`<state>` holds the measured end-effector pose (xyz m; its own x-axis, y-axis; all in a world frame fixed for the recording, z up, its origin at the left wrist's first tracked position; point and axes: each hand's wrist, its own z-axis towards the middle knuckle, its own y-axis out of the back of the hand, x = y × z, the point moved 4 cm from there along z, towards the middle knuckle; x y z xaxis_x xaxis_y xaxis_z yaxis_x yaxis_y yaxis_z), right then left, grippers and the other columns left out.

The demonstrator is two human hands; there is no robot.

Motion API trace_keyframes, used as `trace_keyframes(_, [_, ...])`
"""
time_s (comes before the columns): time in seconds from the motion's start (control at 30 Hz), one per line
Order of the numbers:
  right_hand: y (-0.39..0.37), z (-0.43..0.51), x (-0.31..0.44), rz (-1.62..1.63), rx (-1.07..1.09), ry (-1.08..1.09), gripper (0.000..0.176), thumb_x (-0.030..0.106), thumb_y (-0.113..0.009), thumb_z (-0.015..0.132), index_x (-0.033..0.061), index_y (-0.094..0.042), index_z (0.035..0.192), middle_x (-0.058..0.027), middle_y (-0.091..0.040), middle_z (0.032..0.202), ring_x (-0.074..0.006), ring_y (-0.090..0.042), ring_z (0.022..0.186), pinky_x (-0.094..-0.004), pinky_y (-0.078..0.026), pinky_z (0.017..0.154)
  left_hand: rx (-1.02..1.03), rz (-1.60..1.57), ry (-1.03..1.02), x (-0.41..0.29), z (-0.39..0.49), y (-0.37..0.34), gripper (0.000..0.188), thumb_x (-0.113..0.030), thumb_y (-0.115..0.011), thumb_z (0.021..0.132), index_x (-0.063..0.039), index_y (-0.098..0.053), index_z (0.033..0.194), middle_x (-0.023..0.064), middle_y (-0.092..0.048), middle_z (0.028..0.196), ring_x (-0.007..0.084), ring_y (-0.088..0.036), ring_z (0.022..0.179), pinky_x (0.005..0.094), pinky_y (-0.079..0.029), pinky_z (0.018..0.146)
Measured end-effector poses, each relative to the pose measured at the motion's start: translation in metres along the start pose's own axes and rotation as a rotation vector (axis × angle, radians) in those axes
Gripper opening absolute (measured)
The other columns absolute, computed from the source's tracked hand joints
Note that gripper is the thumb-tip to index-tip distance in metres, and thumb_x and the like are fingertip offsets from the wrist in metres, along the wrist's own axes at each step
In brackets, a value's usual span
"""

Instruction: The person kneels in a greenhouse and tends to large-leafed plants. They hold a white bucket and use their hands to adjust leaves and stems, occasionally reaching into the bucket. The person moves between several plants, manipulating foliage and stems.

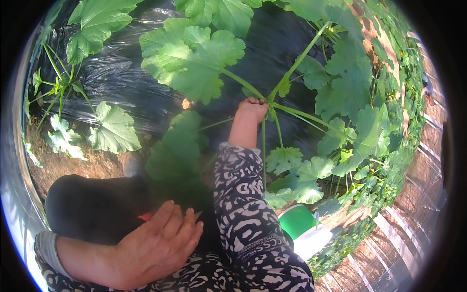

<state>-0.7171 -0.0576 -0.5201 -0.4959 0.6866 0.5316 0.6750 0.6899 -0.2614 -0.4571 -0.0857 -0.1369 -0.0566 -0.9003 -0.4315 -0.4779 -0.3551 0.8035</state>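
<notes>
My right hand [253,108] reaches into the crown of a squash plant [270,101], fingers curled tightly against the bases of its leaf stalks. The exact part in its grasp is hidden by the fingers. One thick stalk runs from there up left to a broad lobed leaf [193,58]; others spread right and down. Close to my body, my left hand [157,241] is bent over a small tool, mostly covered by the palm. Only its red part [145,216] and a greyish pointed tip [198,216] show beside the fingers.
Black plastic mulch film [116,73] covers the bed. Another squash plant [64,84] grows at left, beside clear plastic sheeting [14,175]. Below my right sleeve is a green and white container [303,226]. Dense foliage [386,164] lines the right; a person [427,89] is far off.
</notes>
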Motion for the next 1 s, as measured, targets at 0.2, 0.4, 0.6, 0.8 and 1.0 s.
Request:
trace_keyframes(0.2, [-0.001,-0.001,0.000,0.061,-0.044,-0.051,0.024,0.028,-0.050,0.092,0.0134,-0.045,0.073,0.0037,-0.044,0.065,-0.0121,-0.038,0.045,-0.0206,-0.035,0.039,0.011,0.001,-0.004,-0.002,0.005,0.001,0.044,-0.015,-0.043,0.085,0.000,-0.051,0.126,0.0178,-0.054,0.123,0.0303,-0.051,0.113,0.0422,-0.033,0.105])
trace_keyframes(0.4, [-0.006,-0.010,0.004,0.043,-0.146,-0.035,0.021,0.020,-0.048,0.092,0.0101,-0.045,0.074,0.0008,-0.048,0.067,-0.0130,-0.041,0.046,-0.0226,-0.033,0.037,0.011,-0.033,-0.018,-0.004,0.010,0.004,0.044,-0.014,-0.045,0.085,0.000,-0.051,0.126,0.0179,-0.054,0.123,0.0302,-0.051,0.113,0.0418,-0.033,0.105])
trace_keyframes(0.6, [-0.011,-0.022,0.008,0.091,-0.069,0.011,0.012,0.012,-0.046,0.091,0.0068,-0.046,0.080,-0.0022,-0.049,0.068,-0.0130,-0.042,0.048,-0.0234,-0.032,0.039,-0.072,0.035,-0.109,-0.004,0.018,0.008,0.039,-0.018,-0.048,0.084,0.000,-0.059,0.117,0.0177,-0.061,0.112,0.0305,-0.059,0.098,0.0441,-0.038,0.098])
trace_keyframes(0.8, [-0.007,-0.108,0.014,-0.069,0.261,-0.123,0.008,0.012,-0.046,0.088,0.0054,-0.046,0.092,-0.0048,-0.049,0.077,-0.0130,-0.044,0.059,-0.0263,-0.035,0.049,-0.087,0.029,-0.104,-0.007,0.027,0.006,0.037,-0.018,-0.051,0.084,-0.001,-0.059,0.115,0.0160,-0.061,0.111,0.0278,-0.059,0.097,0.0413,-0.040,0.097])
trace_keyframes(1.0, [-0.123,-0.133,0.129,0.061,0.891,0.057,0.011,0.010,-0.052,0.086,0.0013,-0.049,0.094,-0.0089,-0.053,0.085,-0.0168,-0.049,0.068,-0.0280,-0.041,0.055,-0.067,0.048,-0.106,-0.008,0.029,0.009,0.038,-0.019,-0.053,0.083,0.000,-0.059,0.115,0.0169,-0.061,0.111,0.0298,-0.059,0.098,0.0415,-0.041,0.096])
